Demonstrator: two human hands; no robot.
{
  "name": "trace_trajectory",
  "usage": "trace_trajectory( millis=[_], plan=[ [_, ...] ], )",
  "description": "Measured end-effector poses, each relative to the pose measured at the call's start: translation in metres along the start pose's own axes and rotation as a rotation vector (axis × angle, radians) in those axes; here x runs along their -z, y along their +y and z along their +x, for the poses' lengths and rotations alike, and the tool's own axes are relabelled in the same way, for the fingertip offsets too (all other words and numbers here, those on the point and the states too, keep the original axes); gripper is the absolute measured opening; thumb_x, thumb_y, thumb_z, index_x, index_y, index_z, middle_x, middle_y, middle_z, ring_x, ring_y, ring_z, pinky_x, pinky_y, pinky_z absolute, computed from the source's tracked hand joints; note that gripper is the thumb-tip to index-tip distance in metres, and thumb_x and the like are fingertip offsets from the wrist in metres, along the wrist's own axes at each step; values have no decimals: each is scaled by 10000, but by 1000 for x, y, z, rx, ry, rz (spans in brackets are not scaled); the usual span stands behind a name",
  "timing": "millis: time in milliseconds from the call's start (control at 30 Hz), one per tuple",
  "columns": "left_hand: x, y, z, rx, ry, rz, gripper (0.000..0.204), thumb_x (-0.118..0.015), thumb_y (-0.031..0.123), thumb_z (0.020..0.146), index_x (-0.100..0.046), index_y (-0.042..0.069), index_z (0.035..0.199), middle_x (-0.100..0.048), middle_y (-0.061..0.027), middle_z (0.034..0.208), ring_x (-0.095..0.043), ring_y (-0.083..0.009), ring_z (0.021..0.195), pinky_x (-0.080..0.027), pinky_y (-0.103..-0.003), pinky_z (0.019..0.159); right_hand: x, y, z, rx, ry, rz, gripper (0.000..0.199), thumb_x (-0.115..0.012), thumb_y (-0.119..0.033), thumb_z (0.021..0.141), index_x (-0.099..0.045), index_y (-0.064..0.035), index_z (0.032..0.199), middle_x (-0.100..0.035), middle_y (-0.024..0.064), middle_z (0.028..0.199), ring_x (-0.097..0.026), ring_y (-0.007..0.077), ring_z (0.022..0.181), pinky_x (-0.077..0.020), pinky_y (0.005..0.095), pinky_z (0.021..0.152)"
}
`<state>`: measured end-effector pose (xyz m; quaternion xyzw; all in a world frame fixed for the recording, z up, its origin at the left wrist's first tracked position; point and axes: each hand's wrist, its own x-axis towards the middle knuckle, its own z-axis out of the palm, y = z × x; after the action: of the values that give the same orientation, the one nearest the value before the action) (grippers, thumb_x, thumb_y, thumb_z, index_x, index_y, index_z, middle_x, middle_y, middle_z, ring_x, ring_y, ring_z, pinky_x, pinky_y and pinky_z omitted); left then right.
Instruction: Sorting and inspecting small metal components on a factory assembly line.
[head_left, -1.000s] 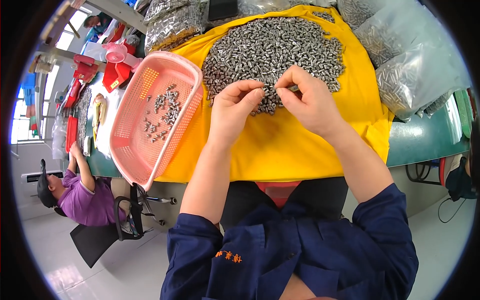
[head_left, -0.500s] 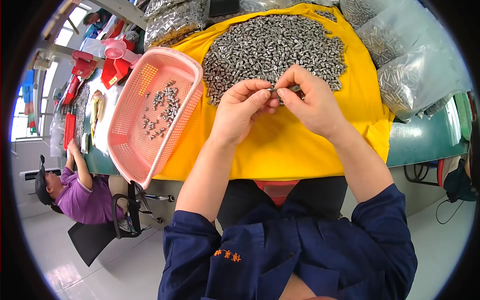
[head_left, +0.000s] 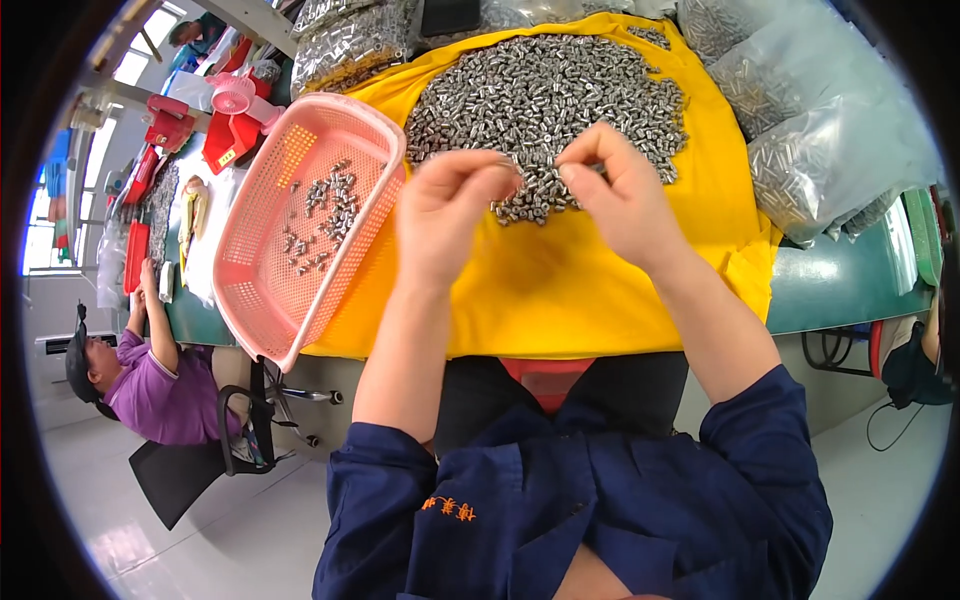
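My left hand [head_left: 440,215], blurred by motion, hovers over the near left part of a pile of small metal cylinders [head_left: 540,95]. Its thumb and forefinger are pinched together; whatever lies between them is too small or smeared to name. Across a gap, my right hand [head_left: 622,200] is over the near right part of the pile, also in a pinch. Any piece at its fingertips cannot be made out. Beneath the pile spreads a yellow cloth [head_left: 590,290]. To the left, a pink perforated basket [head_left: 262,250] holds a small scatter of metal pieces [head_left: 335,210].
Clear bags of metal parts [head_left: 800,170] stand at the right, more bagged parts [head_left: 355,50] at the back left. A dark flat object [head_left: 450,15] lies at the back. Beyond the basket are a pink fan [head_left: 233,95] and red bins [head_left: 228,140]. A seated person in purple [head_left: 175,390] works at left.
My hands have come apart from their meeting point over the pile. The left has swung left toward the basket; the right has shifted only slightly.
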<state>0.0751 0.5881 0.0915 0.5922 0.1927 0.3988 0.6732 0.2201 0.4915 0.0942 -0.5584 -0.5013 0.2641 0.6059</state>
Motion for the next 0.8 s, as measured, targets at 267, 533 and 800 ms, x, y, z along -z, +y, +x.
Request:
trace_trajectory(
  millis=[267, 533, 800],
  plan=[
    [59, 63, -8, -486, 437, 1382, 250, -606, 26, 688, -590, 49, 936, -603, -101, 894, -552, -256, 892, -418, -310, 779, 8, 3, 4, -53, 53, 48, 63, -520, -81, 791, -495, -31, 819, -496, -23, 692, -405, 29, 575, -356, 181, 509],
    [9, 7, -11, -131, -212, 1259, 128, -619, 99, 682, -601, 21, 782, -573, -118, 734, -565, -258, 681, -455, -312, 604, 11, -2, 12, -45, 68, 45, 72, -521, -79, 790, -500, -25, 832, -505, -13, 692, -435, 38, 583, -378, 195, 519],
    [-1, 0, -16, -154, -219, 1290, 95, -604, 126, 669, -580, 53, 725, -540, -116, 695, -544, -294, 677, -443, -369, 621, 8, -1, 2, -99, 32, 11, 67, -512, -49, 782, -495, -12, 835, -520, 12, 696, -451, 46, 586, -390, 198, 522]
  ],
)
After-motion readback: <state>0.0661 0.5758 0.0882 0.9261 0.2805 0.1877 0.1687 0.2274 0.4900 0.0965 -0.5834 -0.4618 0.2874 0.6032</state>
